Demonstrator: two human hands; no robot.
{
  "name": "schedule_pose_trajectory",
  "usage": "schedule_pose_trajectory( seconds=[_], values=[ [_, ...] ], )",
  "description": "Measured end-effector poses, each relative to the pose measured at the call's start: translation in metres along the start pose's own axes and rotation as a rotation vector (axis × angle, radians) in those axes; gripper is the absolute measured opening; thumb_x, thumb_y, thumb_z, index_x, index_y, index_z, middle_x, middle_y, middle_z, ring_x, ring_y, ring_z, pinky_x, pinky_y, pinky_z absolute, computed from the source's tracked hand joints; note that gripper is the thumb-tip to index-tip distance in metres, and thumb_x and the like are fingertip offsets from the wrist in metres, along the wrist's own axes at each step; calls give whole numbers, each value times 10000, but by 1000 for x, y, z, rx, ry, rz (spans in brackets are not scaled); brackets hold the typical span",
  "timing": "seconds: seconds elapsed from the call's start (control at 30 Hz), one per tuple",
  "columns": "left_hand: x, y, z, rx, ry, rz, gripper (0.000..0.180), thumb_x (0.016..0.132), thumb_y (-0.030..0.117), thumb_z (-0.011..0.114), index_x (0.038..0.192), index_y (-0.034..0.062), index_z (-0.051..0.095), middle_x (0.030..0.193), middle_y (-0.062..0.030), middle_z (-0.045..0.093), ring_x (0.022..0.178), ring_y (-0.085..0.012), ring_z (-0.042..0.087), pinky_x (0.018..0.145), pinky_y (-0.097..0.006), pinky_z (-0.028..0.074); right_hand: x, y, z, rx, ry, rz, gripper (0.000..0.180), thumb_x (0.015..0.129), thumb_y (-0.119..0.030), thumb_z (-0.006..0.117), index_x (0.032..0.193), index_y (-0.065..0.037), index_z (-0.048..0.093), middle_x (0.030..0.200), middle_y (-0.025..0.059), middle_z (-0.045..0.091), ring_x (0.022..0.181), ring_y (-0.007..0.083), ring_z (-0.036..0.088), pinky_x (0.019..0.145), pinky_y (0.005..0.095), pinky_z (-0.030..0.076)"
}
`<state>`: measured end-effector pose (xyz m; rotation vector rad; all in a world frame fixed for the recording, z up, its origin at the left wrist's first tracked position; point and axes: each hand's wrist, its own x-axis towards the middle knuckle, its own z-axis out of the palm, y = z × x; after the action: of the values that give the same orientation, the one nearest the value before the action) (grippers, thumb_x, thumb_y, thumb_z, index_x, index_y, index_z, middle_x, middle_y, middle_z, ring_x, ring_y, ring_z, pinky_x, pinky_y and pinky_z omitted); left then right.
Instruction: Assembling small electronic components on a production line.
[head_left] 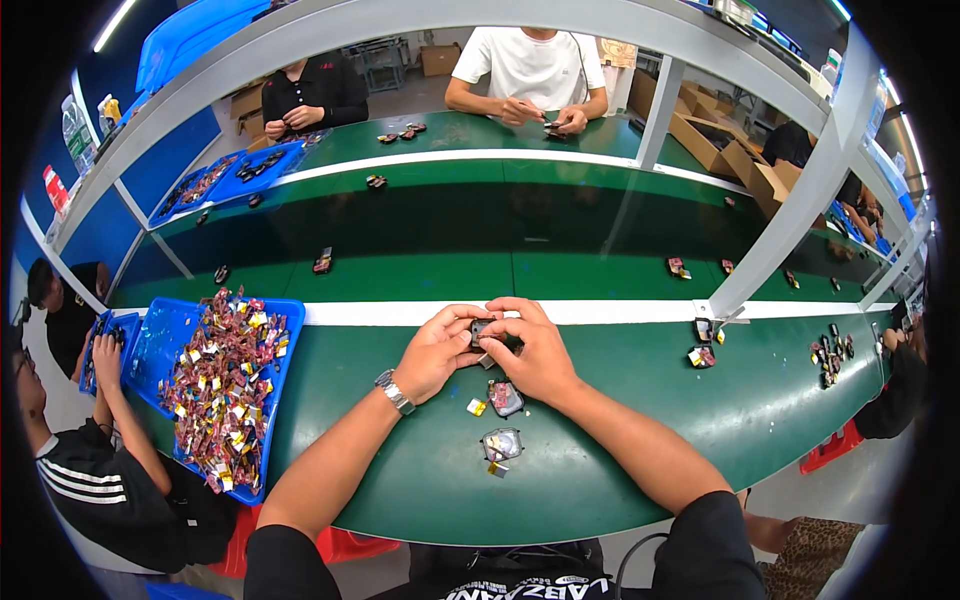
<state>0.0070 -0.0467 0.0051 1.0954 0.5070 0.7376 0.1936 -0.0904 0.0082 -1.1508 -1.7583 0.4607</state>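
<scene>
In front of me, my left hand (436, 352) and my right hand (530, 348) meet over the green work surface. Between their fingers is a small dark plastic housing (480, 332), gripped from both sides. A silvery piece shows just under it, partly covered by my fingers. Closer to me lies an opened dark housing (506, 398) with a reddish circuit board and a yellow-and-white tab. A second opened housing (502, 443) with a pale inside lies nearer still, a tab at its lower edge. A metal watch sits on my left wrist.
To my left, a blue tray (291, 372) is heaped with small reddish circuit boards (222, 385). A grey upright post (775, 215) stands at right beside more housings (702, 345). Across a dark conveyor belt (420, 225), other people work at the far bench.
</scene>
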Motion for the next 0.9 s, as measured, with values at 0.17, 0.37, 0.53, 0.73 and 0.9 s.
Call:
schedule_pose_trajectory(
  seconds=[0.17,0.37,0.53,0.73,0.9],
  values=[
    [1,1,3,-3,14,9,262,996,100,488,1257,73,488,1363,-113,533,1133,-156,581,951,-337,496,-2,0,4,29,29,10,91,823,-84,698,901,-36,708,1191,107,584,1134,282,530,907,375,485],
    [2,-1,-1,-29,-26,24,260,996,109,495,1255,80,484,1387,-122,515,1166,-163,566,968,-355,487,-3,0,4,42,13,11,125,822,-90,705,936,-41,727,1230,103,571,1150,279,522,924,374,486],
    [1,0,1,-21,-27,34,268,1001,93,476,1267,67,476,1399,-122,503,1197,-172,552,982,-345,484,-4,4,5,119,27,31,139,815,-90,714,947,-55,738,1277,94,562,1181,274,504,921,368,490],
    [0,-1,1,-62,-50,59,262,990,101,515,1249,83,477,1426,-135,473,1239,-198,530,1017,-381,471,0,-4,0,50,37,-61,158,806,-83,716,961,-57,737,1291,97,566,1238,299,476,966,403,462],
    [1,-5,0,-160,-79,101,250,971,79,550,1211,93,483,1436,-147,461,1254,-220,520,1022,-411,470,1,-13,-3,5,62,-124,166,785,-69,718,949,-44,730,1274,109,575,1230,311,485,981,418,448]
  ],
)
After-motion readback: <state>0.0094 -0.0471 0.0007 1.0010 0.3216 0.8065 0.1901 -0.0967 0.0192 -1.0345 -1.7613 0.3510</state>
